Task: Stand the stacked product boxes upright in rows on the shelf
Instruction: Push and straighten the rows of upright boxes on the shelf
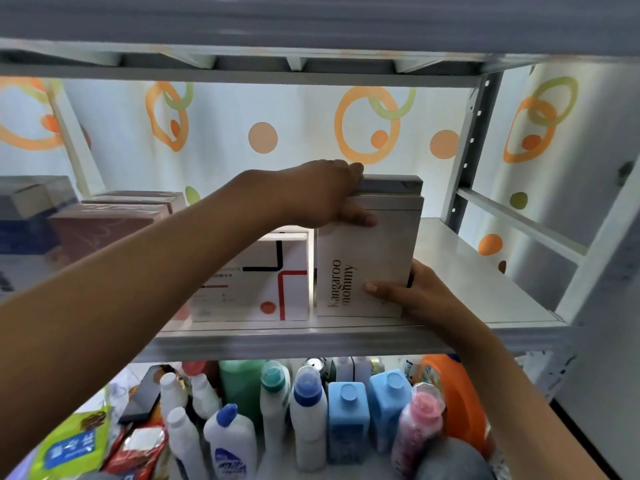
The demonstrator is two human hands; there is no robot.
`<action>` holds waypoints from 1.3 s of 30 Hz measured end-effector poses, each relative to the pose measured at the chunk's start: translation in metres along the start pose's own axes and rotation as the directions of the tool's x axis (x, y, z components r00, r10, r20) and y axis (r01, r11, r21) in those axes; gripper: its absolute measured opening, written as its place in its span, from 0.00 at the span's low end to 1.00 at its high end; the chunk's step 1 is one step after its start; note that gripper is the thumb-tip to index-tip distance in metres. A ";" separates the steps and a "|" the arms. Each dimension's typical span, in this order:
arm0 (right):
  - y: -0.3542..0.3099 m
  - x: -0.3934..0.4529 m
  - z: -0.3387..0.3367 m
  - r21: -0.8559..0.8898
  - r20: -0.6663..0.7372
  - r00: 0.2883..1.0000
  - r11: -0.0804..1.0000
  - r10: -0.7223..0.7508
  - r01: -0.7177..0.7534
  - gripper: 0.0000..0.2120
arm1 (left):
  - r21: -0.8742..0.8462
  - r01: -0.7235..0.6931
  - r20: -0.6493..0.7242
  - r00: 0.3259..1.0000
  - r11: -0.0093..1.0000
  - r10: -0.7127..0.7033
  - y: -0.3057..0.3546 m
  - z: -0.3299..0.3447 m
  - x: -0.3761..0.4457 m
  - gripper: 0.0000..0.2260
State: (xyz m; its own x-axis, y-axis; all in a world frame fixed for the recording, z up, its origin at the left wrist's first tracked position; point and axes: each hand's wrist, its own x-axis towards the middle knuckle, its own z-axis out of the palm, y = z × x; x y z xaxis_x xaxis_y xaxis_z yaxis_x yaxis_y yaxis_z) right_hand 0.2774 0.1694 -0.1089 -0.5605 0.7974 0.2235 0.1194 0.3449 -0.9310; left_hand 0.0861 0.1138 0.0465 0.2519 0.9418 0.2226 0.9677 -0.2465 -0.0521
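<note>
White "Kangaroo mommy" box [367,258], upright on metal shelf [485,292]: left hand [322,195] clasps top corner, right hand [412,296] grips lower right edge; red-lined white box [263,282] beside.

A backlit circle-patterned curtain [294,133] hangs behind grey metal shelving [464,161].

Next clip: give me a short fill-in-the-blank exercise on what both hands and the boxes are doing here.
1. The left hand grips the ____ edge of the upright white "Kangaroo mommy" cardboard box.
2. The right hand holds that box's lower ____ corner.
3. The white box with red and black lines stands to its ____.

Answers: top; right; left
</note>
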 end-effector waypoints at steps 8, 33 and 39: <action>0.001 -0.003 0.002 0.002 -0.028 1.000 1.000 -0.002 0.002 0.27 | 0.009 -0.048 -0.045 0.998 0.999 0.048 -0.001 0.005 -0.007 0.36; 0.004 -0.002 -0.007 0.022 -0.038 0.999 1.000 0.010 -0.009 0.29 | -0.018 -0.108 -0.064 0.992 0.994 0.107 0.004 0.009 -0.003 0.35; 0.005 -0.002 -0.007 0.027 -0.052 0.999 1.000 0.002 -0.001 0.30 | 0.077 -0.116 -0.141 0.982 0.990 0.126 0.006 0.014 -0.007 0.33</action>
State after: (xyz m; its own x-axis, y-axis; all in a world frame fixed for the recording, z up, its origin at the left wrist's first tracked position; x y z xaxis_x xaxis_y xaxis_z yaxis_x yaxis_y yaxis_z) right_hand 0.2848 0.1731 -0.1124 -0.5167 0.8230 0.2359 0.0981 0.3307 -0.9386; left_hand 0.0899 0.1087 0.0307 0.3687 0.8615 0.3492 0.9294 -0.3359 -0.1526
